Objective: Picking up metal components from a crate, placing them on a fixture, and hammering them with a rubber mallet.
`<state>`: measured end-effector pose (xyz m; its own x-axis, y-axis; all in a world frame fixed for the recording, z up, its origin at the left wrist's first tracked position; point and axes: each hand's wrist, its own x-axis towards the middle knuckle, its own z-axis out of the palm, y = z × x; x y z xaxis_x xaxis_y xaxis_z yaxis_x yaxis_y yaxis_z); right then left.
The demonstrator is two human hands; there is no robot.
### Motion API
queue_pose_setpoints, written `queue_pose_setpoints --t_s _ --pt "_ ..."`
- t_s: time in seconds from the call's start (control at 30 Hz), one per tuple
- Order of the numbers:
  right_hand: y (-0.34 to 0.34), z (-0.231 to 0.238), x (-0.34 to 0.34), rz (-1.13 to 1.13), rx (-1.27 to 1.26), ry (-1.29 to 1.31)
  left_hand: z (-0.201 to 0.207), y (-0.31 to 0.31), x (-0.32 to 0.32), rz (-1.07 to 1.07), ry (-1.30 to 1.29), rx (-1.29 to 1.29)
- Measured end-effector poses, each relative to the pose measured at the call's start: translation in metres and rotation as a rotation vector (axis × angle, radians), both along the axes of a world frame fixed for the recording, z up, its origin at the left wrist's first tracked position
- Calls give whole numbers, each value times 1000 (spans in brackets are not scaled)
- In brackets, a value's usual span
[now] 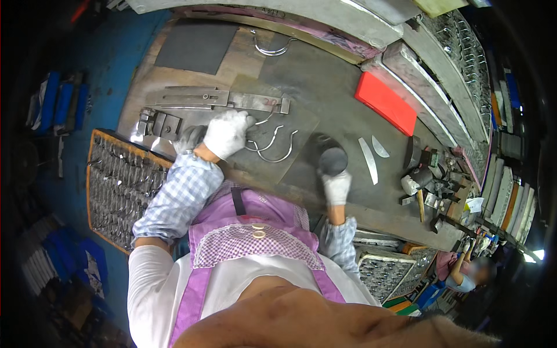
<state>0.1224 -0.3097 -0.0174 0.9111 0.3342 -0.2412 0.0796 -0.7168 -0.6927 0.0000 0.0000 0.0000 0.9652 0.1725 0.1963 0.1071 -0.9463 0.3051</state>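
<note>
My left hand [225, 136], in a white glove, is closed on a curved metal rod [264, 120]; one bent end sticks out past the fingers. Just to its right, more bent metal rods [277, 159] lie on the worktable. Beyond that hand stretches a long flat metal jig [194, 97], and a small metal block fixture [159, 123] sits to its left. My right hand [337, 187], also gloved, grips a mallet with a round black head [333, 160]. The mallet's handle is mostly hidden by the fist and the head.
A tray of small metal hooks [125, 188] stands left of the worktable [325, 81]. Farther off lie a dark sheet [197, 46], curved rods [272, 52] and a red box [386, 103]. Rightward are thin metal blades [368, 161], a wooden-handled hammer [420, 203] and another person [458, 272].
</note>
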Motion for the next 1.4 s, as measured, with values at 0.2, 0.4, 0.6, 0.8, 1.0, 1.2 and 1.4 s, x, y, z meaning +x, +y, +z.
queue_pose_setpoints --t_s 0.2,0.4,0.6,0.8,1.0,1.2,1.4 --pt "-7 18 60 -92 -483 -325 -1 -75 9 51 -13 67" --pt "-8 57 3 287 -299 -911 -21 -75 24 157 207 -30" --pt "76 27 -68 736 27 -658 37 -40 42 221 507 -260" --pt "140 15 -79 701 -214 -498 74 -6 -29 322 4 -561" --pt "167 27 -81 945 -346 -532 76 -4 -218 701 -354 -474" --pt "158 58 -51 596 24 -130 19 35 -429 1353 -91 -225" --pt "159 89 -49 480 336 62 -66 145 -557 1659 -190 -277"
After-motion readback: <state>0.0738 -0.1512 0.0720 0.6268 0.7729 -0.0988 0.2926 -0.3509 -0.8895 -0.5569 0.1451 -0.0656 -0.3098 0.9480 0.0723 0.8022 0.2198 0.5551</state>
